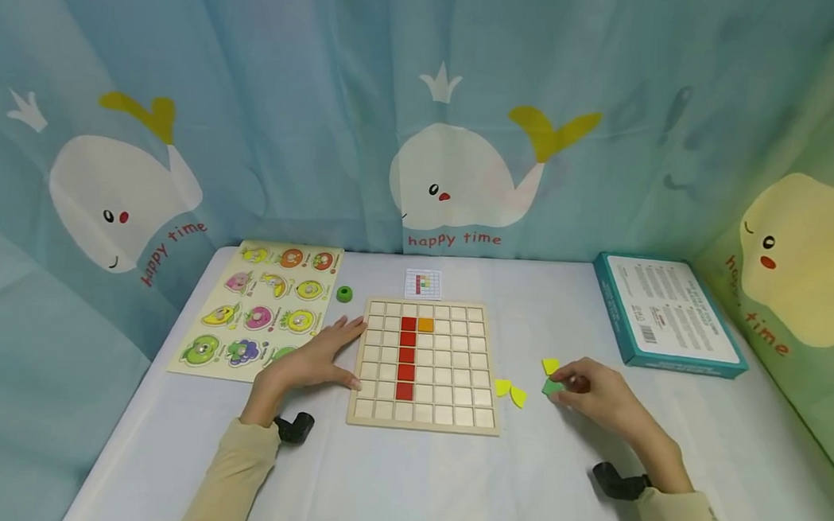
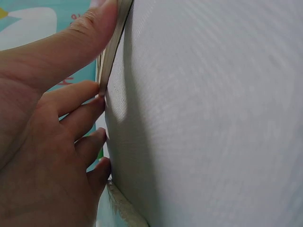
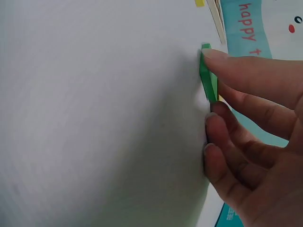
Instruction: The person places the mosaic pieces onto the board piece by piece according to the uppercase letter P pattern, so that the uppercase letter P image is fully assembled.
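A wooden grid board [image 1: 442,431] lies flat mid-table, with several red square tiles [image 1: 407,355] in one column and an orange tile [image 1: 426,325] right of the top one. Along the board's left edge rests my left hand [image 1: 310,359], its fingers stretched out and touching the frame; the left wrist view shows thumb and fingertips against that edge. My right hand [image 1: 598,393] pinches a green tile [image 3: 206,71] between thumb and fingers, low over the cloth. Just behind that tile is a yellow piece [image 1: 550,366]. Two more yellow pieces [image 1: 518,396] lie by the board's right side.
A small card [image 1: 423,284] with a coloured grid pattern lies behind the board. To the left are a fruit picture board [image 1: 243,291] and a green ring-shaped piece [image 1: 344,294]. A teal box [image 1: 672,312] sits at back right. Printed curtains [image 1: 310,126] hang behind the table.
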A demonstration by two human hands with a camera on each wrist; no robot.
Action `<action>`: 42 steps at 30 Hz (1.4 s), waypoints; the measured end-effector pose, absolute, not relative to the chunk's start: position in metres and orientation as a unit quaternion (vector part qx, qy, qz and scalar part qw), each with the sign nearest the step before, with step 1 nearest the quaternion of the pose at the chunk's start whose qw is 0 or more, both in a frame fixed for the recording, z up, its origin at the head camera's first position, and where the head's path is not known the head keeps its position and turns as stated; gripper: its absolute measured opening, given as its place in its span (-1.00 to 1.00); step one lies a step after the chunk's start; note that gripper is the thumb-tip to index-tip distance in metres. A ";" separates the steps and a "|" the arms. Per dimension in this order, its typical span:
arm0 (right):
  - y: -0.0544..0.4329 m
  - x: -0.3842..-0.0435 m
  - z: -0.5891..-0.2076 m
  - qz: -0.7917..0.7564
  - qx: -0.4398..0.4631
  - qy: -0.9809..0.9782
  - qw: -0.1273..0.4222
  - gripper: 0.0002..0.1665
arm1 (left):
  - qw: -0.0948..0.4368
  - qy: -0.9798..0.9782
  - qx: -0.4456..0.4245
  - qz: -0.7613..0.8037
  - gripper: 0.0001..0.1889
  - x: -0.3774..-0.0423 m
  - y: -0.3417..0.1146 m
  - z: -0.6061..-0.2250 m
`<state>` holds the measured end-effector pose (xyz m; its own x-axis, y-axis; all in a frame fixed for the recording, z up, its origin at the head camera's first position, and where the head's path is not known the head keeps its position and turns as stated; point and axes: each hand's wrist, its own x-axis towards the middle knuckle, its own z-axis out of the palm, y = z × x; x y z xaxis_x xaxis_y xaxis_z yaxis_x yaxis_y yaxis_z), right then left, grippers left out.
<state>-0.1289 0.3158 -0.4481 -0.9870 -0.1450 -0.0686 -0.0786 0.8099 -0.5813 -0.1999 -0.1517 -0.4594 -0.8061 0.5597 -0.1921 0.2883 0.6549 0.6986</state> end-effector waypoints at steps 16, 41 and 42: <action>0.298 -0.139 -0.448 -0.321 -0.111 0.940 0.042 -0.83 | 0.204 0.887 0.239 0.338 0.11 -0.202 -0.149 -0.457; 0.230 -0.172 -0.443 -0.467 -0.132 0.869 0.094 -0.80 | 0.205 0.886 0.235 0.342 0.11 -0.203 -0.154 -0.459; 0.228 -0.173 -0.443 -0.465 -0.136 0.870 0.095 -0.78 | 0.206 0.885 0.236 0.343 0.12 -0.203 -0.153 -0.460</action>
